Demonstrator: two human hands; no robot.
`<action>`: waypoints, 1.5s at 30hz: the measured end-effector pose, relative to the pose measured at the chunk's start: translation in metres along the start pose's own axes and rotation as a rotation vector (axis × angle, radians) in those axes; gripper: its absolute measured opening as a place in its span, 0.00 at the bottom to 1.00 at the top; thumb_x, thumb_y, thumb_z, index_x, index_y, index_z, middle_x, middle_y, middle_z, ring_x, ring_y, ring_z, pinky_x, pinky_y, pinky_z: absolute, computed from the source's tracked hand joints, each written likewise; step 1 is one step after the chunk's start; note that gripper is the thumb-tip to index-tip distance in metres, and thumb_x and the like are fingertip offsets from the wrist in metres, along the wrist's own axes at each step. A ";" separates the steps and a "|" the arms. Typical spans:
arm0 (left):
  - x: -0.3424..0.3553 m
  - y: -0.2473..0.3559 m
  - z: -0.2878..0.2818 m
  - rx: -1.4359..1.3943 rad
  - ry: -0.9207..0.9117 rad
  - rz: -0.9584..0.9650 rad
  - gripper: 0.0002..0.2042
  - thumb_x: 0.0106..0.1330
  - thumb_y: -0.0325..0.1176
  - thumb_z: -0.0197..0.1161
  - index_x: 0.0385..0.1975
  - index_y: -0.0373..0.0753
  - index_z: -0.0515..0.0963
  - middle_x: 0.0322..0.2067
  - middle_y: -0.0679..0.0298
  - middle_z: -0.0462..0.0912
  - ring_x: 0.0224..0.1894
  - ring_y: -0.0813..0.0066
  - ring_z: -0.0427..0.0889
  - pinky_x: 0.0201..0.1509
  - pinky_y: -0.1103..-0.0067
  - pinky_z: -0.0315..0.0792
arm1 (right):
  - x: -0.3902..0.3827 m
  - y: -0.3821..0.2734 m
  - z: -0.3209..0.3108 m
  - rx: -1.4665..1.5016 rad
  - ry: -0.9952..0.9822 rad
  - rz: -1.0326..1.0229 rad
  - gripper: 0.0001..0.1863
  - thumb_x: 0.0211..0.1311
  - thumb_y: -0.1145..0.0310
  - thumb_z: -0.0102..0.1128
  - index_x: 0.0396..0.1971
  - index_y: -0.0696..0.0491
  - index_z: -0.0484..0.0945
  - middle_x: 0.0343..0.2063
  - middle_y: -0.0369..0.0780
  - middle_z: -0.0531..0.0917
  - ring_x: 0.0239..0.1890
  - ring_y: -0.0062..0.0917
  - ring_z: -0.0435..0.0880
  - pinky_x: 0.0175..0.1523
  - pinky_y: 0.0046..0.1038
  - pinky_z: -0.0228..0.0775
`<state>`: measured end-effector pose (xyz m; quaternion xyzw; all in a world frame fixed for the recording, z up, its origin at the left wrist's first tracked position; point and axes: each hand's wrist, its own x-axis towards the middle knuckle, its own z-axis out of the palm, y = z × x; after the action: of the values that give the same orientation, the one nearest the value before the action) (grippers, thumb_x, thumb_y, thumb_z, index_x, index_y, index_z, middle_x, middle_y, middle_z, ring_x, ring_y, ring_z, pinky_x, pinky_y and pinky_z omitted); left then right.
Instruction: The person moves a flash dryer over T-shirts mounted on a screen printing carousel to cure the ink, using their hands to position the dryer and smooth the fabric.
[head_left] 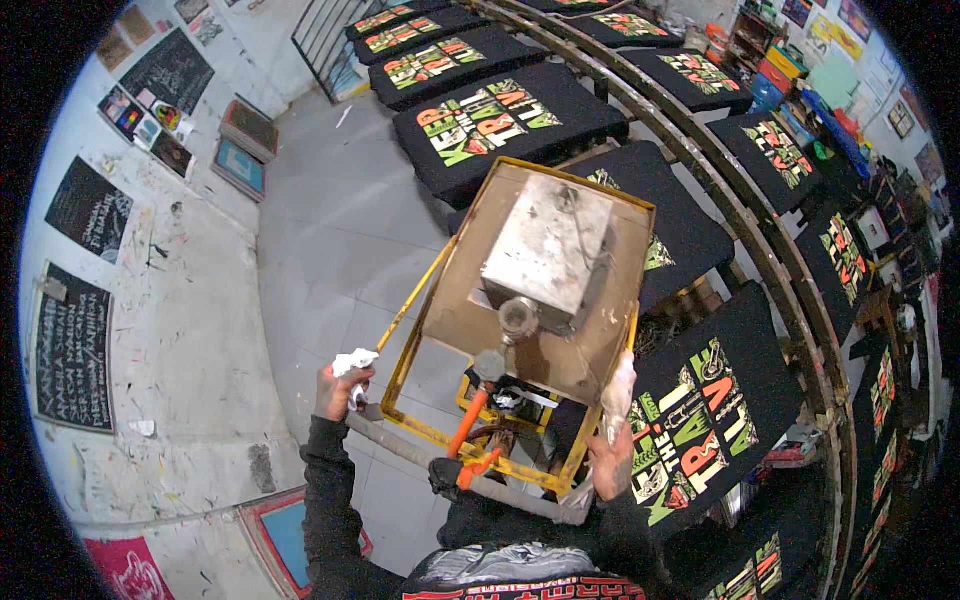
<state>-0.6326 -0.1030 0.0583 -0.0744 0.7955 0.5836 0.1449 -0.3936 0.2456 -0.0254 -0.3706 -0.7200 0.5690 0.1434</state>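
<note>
Over grey tiles (315, 265), the yellow frame (418, 424) sits between hands (342, 393) (612, 465) gripping its white-wrapped handles (620, 390).

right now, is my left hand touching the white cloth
Touching: the head view shows the left hand gripping the white cloth, which bunches out above its fingers.

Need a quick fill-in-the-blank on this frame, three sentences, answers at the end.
The worn metal frame between the left hand and the right hand is painted ____.
The crumpled wad at the left hand is coloured ____.
The printed fabrics are ____ around their bright lettering.

Missing words: yellow; white; black.
</note>
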 end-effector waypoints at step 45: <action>0.010 0.004 0.041 -0.147 -0.138 0.096 0.09 0.53 0.28 0.65 0.33 0.32 0.77 0.26 0.68 0.80 0.25 0.83 0.75 0.30 0.83 0.69 | 0.020 -0.006 -0.034 0.088 0.046 0.152 0.23 0.46 0.73 0.59 0.46 0.58 0.72 0.30 0.36 0.79 0.27 0.19 0.76 0.32 0.23 0.69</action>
<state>-0.6370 -0.0628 0.0475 -0.0064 0.7413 0.6504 0.1654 -0.3879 0.2832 -0.0132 -0.4304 -0.6607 0.6006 0.1325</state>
